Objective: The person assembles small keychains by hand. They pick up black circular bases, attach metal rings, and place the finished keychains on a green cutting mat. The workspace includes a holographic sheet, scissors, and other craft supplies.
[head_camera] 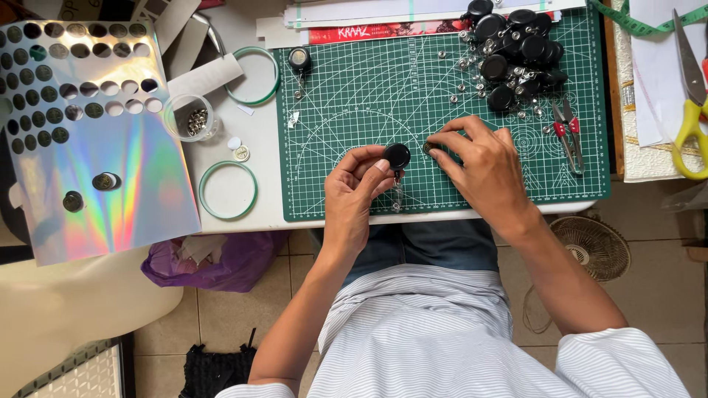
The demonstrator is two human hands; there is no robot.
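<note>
My left hand point(352, 188) pinched a black round badge reel point(397, 155) between thumb and fingers, its metal clip hanging over the green cutting mat point(354, 96). My right hand point(483, 166), fingers curled, pressed a small round disc point(429, 147) just beside it. Red snips point(566, 133) lay to the right; beyond, a heap of black reels point(512, 55). Left of the mat: two green rings, a cup of studs point(193, 118), a holographic sheet point(96, 140) on the worktop.

a badge reel point(397, 155) lies on the cutting mat point(354, 96), a heap of reels point(516, 55) behind, snips point(568, 133) right.
</note>
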